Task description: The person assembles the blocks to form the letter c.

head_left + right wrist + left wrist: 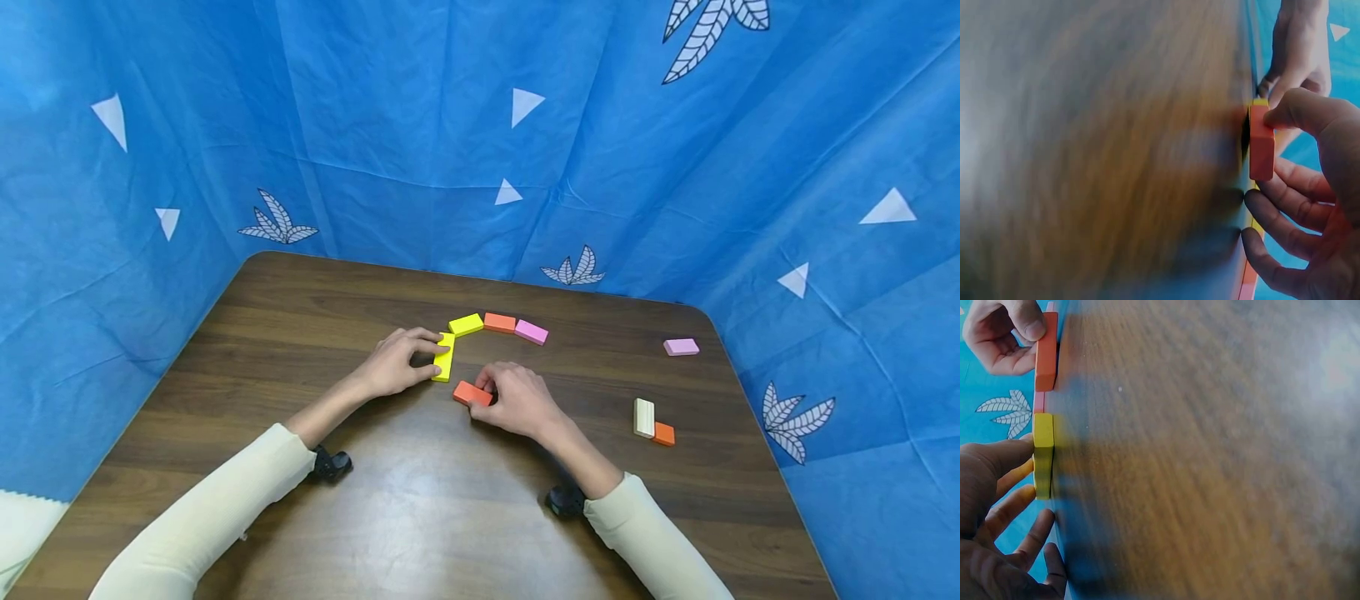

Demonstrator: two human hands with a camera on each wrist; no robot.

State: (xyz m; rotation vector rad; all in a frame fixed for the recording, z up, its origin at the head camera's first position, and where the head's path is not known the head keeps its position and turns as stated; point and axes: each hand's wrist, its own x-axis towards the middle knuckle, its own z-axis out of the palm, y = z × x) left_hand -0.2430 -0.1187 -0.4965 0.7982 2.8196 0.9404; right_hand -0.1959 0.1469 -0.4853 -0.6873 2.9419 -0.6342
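My left hand (393, 364) holds a yellow block (444, 358), its thumb near the closer end and a fingertip farther up. In the left wrist view the fingertips meet that yellow block (1043, 456) along its side, with the outer fingers spread. My right hand (517, 398) pinches an orange-red block (471, 393) between thumb and fingers, just right of and nearer than the yellow one. In the right wrist view, the orange-red block (1262, 144) has dark shadow beneath it; whether it touches the table is unclear.
Beyond the hands, another yellow block (466, 324), an orange block (499, 322) and a pink block (532, 332) form a curved row. Rightward lie a pale wooden block (643, 417), a small orange block (663, 433) and a pink block (681, 347). Blue cloth (420, 133) surrounds the table (405, 517).
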